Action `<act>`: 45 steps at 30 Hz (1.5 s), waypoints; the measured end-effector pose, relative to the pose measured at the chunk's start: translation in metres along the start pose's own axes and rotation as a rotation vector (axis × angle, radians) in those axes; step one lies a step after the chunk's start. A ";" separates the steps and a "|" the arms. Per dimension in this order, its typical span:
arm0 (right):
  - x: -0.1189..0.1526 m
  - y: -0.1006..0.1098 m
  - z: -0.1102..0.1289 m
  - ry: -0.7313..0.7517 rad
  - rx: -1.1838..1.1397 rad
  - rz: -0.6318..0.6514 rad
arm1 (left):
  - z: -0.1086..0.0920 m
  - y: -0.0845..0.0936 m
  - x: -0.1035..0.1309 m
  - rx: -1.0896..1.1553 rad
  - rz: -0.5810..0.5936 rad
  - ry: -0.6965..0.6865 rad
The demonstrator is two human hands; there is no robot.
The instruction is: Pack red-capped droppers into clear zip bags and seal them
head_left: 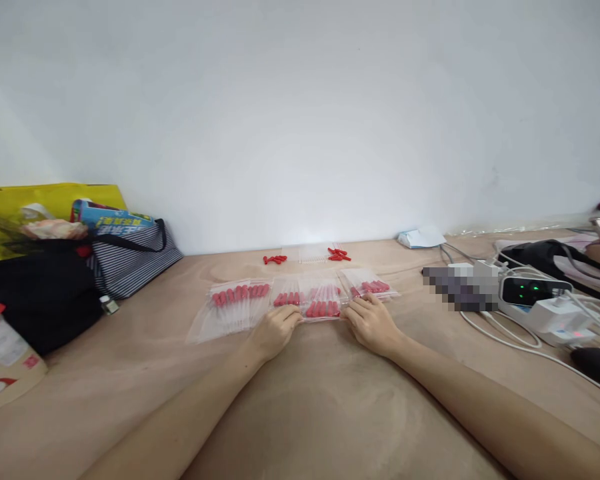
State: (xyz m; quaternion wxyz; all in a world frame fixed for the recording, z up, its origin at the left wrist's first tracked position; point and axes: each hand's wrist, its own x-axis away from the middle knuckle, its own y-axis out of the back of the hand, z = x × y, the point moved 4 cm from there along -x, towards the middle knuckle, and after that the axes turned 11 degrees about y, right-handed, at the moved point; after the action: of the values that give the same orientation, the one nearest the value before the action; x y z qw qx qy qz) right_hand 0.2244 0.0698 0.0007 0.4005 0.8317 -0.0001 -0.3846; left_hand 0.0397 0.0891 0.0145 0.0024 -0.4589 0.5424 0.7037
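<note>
Left hand [274,331] and right hand [371,323] rested fingers-down, half-curled, pinching the near edge of the middle clear bag [320,298] of red-tipped tubes on the tan bedsheet [300,400]; nothing lifted. Probably light, thin, crinkly, slippery film over stiff slim tubes; best gripped at edges. More bags [233,303] alongside, loose red caps [275,259] behind.

A striped bag [130,263] sits at the left on the tan worktop [300,400], a blue box [111,221] poking out above it and a black bag [40,297] just left of it. Far right of the striped bag, a white power strip [540,303] trails white cables [505,333].
</note>
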 end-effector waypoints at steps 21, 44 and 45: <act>-0.005 0.001 -0.004 -0.120 -0.131 0.054 | -0.012 -0.012 -0.018 0.177 -0.028 0.008; -0.012 0.001 0.000 -0.035 -0.074 -0.047 | -0.027 -0.028 -0.029 0.165 -0.042 -0.059; -0.012 0.002 0.000 -0.031 -0.070 -0.054 | -0.027 -0.028 -0.029 0.158 -0.053 -0.065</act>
State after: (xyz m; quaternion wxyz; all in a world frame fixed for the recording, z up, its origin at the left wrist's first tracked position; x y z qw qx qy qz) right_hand 0.2161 0.0722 0.0094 0.4189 0.8108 0.0296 -0.4078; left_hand 0.0876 0.0946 0.0121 0.0747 -0.4482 0.5836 0.6730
